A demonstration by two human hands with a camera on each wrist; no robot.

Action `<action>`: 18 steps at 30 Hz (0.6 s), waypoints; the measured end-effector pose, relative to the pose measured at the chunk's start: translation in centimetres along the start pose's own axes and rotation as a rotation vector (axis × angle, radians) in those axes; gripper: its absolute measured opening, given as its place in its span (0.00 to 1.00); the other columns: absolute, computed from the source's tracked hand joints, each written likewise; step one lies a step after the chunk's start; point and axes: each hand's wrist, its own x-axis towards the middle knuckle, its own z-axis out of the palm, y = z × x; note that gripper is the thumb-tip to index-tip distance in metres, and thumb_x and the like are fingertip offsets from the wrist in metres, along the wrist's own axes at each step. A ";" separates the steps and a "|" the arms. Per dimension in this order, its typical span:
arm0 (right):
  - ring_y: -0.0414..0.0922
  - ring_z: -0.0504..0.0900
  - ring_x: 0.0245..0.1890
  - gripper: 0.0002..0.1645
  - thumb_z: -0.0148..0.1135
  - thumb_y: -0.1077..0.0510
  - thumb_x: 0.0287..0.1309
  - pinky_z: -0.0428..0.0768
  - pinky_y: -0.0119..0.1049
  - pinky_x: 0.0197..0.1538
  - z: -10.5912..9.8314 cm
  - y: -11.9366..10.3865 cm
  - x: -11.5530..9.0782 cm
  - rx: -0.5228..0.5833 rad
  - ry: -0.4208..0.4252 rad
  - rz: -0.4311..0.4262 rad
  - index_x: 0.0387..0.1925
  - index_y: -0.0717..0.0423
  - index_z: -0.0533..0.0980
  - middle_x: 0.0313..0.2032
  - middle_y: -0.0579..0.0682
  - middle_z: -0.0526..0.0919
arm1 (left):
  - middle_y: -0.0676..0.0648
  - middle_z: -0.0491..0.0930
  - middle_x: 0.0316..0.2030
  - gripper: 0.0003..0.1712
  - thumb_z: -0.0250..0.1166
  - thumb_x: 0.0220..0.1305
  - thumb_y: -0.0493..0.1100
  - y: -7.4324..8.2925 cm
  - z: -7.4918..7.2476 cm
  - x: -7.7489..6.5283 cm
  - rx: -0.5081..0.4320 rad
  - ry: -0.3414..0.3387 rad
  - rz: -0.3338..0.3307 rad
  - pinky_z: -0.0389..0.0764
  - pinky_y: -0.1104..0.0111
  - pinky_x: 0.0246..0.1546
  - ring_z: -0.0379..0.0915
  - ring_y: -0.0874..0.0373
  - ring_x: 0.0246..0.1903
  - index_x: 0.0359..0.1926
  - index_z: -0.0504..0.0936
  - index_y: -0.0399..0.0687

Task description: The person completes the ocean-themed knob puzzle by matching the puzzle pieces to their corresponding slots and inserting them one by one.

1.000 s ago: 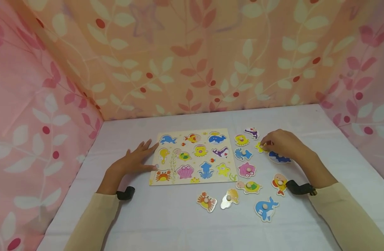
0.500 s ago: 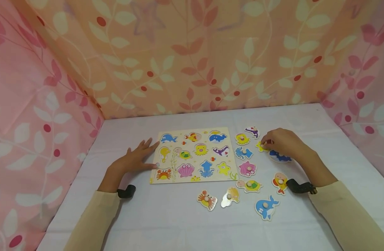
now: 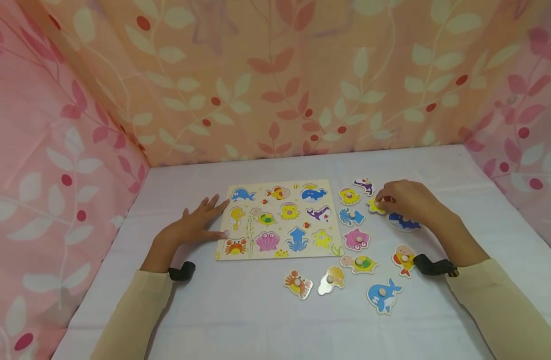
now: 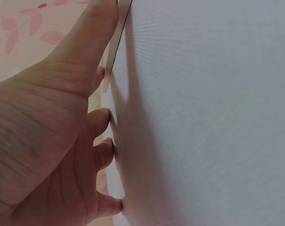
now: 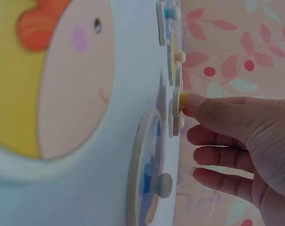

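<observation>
My left hand [image 3: 189, 227] lies with fingers spread at the left edge of a wooden sea-animal puzzle board [image 3: 295, 200]. Its thumb and forefinger touch that edge, and the left wrist view shows the thumb [image 4: 88, 35] against the board's side. To the right of the board, my right hand [image 3: 415, 200] pinches the knob of a yellow starfish puzzle piece [image 3: 373, 206]. The starfish [image 5: 176, 101] appears edge-on by the thumb in the right wrist view. Under this hand lies a dark blue whale piece [image 3: 404, 222], partly hidden.
Several knobbed pieces lie right of and below the board, among them a purple whale [image 3: 364, 186], octopus [image 3: 349, 196], squid [image 3: 352, 216], pink shell [image 3: 357, 240], turtle [image 3: 365, 265], fish [image 3: 404, 260], light blue whale [image 3: 384, 297] and crab [image 3: 298, 285]. Patterned curtains [image 3: 275, 90] surround the white table.
The head view has tilted slightly. Both hands stay at the same places, the left at the board's edge and the right at the starfish piece.
</observation>
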 end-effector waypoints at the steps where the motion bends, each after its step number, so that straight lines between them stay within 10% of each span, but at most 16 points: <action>1: 0.61 0.82 0.51 0.16 0.72 0.57 0.61 0.79 0.60 0.54 -0.1 -0.2 -0.1 0.001 0.003 -0.005 0.49 0.57 0.86 0.46 0.57 0.88 | 0.44 0.35 0.81 0.62 0.69 0.53 0.74 0.1 -0.1 0.0 -0.006 0.002 0.002 0.28 0.26 0.65 0.24 0.37 0.79 0.81 0.45 0.69; 18: 0.57 0.84 0.51 0.15 0.75 0.55 0.58 0.82 0.58 0.53 -1.5 -4.6 -1.5 -0.070 0.112 -0.140 0.46 0.53 0.88 0.45 0.54 0.88 | 0.43 0.35 0.81 0.62 0.68 0.54 0.74 -0.2 0.0 0.2 -0.007 0.000 0.011 0.28 0.25 0.64 0.24 0.37 0.78 0.82 0.45 0.67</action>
